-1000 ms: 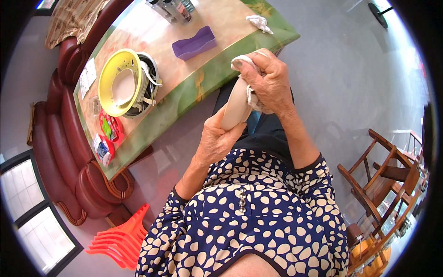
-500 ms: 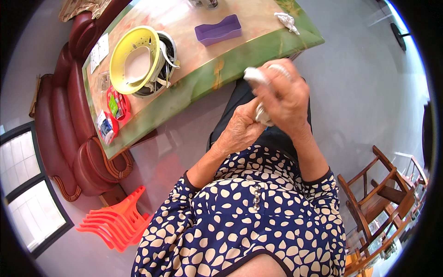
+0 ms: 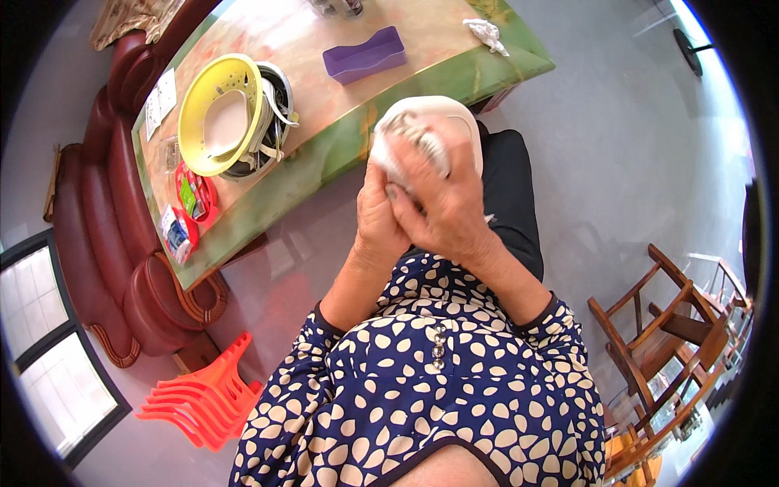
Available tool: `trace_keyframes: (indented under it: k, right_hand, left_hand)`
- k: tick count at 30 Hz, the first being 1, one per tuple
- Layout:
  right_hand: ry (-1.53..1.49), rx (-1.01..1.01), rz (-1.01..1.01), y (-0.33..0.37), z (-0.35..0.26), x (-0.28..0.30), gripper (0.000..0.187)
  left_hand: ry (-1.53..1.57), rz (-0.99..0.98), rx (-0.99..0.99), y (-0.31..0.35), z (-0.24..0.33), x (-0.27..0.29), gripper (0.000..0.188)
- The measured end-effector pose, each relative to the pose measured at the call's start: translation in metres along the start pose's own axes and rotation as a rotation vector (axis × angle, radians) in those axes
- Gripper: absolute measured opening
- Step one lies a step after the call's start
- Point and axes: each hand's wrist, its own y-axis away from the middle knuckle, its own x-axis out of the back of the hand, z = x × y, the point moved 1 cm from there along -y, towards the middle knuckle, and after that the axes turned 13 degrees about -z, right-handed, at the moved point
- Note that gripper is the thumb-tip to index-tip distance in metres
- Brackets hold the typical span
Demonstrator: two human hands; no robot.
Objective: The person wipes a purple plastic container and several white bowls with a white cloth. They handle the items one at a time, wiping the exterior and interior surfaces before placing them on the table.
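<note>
Before my lap, a white rounded-rectangular dish or lid (image 3: pixel 445 107) is tilted with its broad face in view. My left hand (image 3: pixel 380 217) has its fingers closed around the near left edge of it. Pressed over the dish is my right hand (image 3: pixel 448 201), slightly smeared by motion, its fingers bent around a crumpled white cloth (image 3: pixel 389 158) with darker marks on it. Part of the dish's face is covered by the right hand and the cloth. The left fingertips are hidden behind the dish.
On the marble-patterned table (image 3: pixel 312 146) are a yellow colander (image 3: pixel 192 144) with a pale dish inside, a purple box (image 3: pixel 365 61), a crumpled tissue (image 3: pixel 487 36) and a red tray (image 3: pixel 197 193). Orange stacked stools (image 3: pixel 203 398) and a maroon sofa (image 3: pixel 97 235) stand left, wooden chairs (image 3: pixel 657 333) right.
The white dish has turned from nearly edge-on to showing its broad face. Both hands have moved left, and the right hand has shifted lower. The camera view has shifted slightly.
</note>
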Motion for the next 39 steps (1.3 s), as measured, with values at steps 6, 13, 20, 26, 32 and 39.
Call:
trace_keyframes:
  k: [6,13,20,26,32,39]
  right_hand:
    - [0.066,0.039,0.027,0.013,0.009,-0.005,0.040]
    - [0.186,-0.282,0.289,0.003,0.047,0.004,0.041]
    - [-1.005,-0.594,0.232,0.012,0.073,0.022,0.026]
    - [-1.122,-0.585,0.091,0.005,0.074,0.046,0.022]
    - [-0.162,-0.045,-0.080,-0.007,0.047,0.035,0.037]
    - [0.257,-0.126,0.119,-0.005,0.033,0.017,0.035]
  left_hand:
    - [0.101,-0.077,0.049,0.001,-0.006,0.014,0.043]
    - [-0.033,0.002,0.087,-0.004,-0.007,-0.012,0.047]
    - [0.018,-0.018,0.100,0.003,-0.008,-0.003,0.046]
    - [-0.019,-0.175,0.386,-0.006,0.018,0.018,0.051]
    - [-0.673,-0.261,0.449,-0.017,0.022,0.008,0.042]
    - [-0.539,-0.171,0.210,-0.011,0.002,0.014,0.039]
